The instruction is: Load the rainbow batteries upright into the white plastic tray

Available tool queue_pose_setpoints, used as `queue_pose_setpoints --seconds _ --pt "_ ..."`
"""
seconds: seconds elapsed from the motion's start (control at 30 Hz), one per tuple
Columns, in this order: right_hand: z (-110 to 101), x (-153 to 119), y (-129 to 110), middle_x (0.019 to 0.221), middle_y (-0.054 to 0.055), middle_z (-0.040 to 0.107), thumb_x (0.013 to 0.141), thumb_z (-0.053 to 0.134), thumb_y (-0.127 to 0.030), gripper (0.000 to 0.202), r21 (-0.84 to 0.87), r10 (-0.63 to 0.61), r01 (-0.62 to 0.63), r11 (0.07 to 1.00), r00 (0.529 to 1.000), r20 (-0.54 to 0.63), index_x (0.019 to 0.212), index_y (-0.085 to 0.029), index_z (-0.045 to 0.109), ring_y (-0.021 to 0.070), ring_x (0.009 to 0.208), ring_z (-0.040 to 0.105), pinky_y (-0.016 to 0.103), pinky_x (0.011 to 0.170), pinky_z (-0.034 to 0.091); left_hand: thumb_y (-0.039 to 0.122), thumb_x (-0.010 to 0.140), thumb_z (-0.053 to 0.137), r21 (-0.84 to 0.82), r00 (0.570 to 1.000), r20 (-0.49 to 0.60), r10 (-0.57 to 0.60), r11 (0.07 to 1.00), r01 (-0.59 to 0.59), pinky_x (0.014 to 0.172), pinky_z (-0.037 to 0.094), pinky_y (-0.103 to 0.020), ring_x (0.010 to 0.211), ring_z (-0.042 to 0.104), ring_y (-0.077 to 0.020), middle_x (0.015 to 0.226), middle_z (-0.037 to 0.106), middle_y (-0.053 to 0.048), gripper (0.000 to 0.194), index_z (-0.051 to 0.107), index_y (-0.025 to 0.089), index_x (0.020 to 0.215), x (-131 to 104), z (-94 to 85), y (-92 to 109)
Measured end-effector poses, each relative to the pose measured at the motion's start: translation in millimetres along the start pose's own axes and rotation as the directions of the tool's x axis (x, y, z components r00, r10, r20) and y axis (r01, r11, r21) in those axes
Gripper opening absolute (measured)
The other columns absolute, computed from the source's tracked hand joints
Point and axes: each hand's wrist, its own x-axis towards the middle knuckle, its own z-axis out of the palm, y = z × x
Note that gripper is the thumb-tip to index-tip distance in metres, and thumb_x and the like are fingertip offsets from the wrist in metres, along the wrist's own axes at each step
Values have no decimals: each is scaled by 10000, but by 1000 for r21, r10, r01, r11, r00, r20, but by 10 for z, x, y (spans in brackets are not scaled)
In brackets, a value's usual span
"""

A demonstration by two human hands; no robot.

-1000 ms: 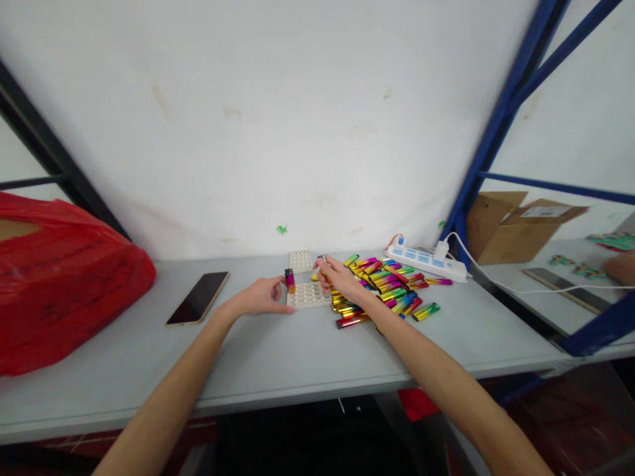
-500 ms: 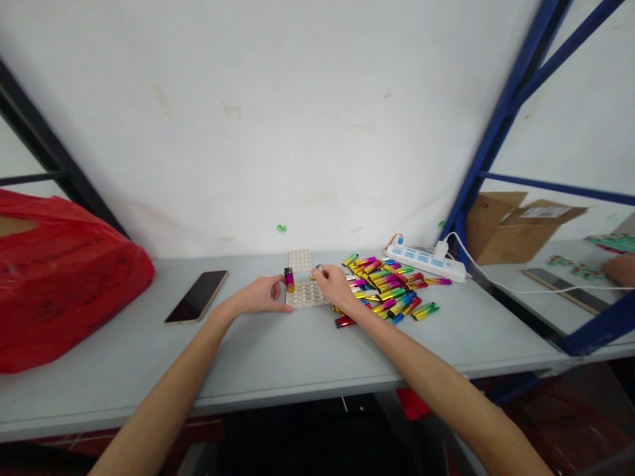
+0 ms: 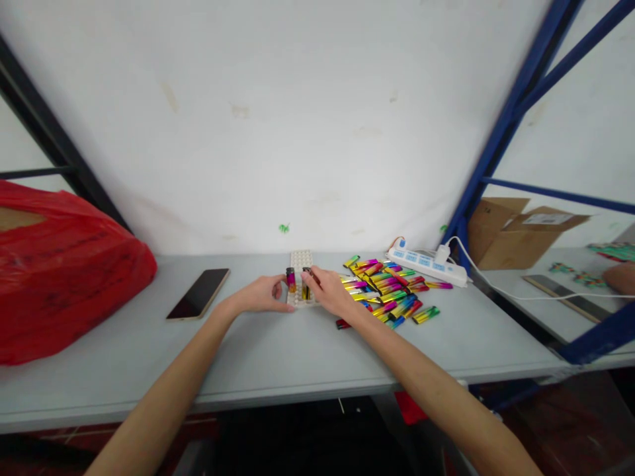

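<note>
A pale tray (image 3: 317, 302) with rows of round holes lies on the table, partly hidden by my right hand. My left hand (image 3: 262, 294) grips its left end, thumb at the front corner and the other fingers at the side. In the tray's left part a purple-and-yellow lighter (image 3: 291, 280) stands upright beside my left fingertips. My right hand (image 3: 327, 289) is closed on the top of a yellow lighter (image 3: 305, 291), held upright at the tray just right of the standing one. Whether its base sits in a hole cannot be made out.
Several shiny coloured lighters (image 3: 389, 287) lie heaped to the right. Behind are a second holed tray (image 3: 301, 258) and a white power strip (image 3: 427, 264). At left are a phone (image 3: 199, 294) and a red bag (image 3: 74, 277). A cardboard box (image 3: 516, 231) and another person's hand (image 3: 620, 277) are at right.
My right hand has moved left over the tray, bringing the yellow lighter upright next to the standing one. My left hand stays at the tray's left end.
</note>
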Motion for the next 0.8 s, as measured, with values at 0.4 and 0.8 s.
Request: queue_pose_setpoints --seconds 0.4,0.8 --pt "162 29 15 989 117 697 1051 354 -445 381 -251 -41 93 963 978 206 1036 -153 598 205 922 646 285 795 435 713 607 708 5 1000 6 14 1000 -14 602 386 -269 673 574 -180 778 614 12 648 558 206 981 1 9 -19" --pt "148 115 -35 1065 128 686 1064 302 -433 390 -353 -55 153 923 960 273 1132 -146 557 217 958 667 305 809 481 677 613 701 14 1000 7 7 1000 -7 624 394 -256 684 562 -169 779 605 15 625 563 201 994 -14 -18 29"
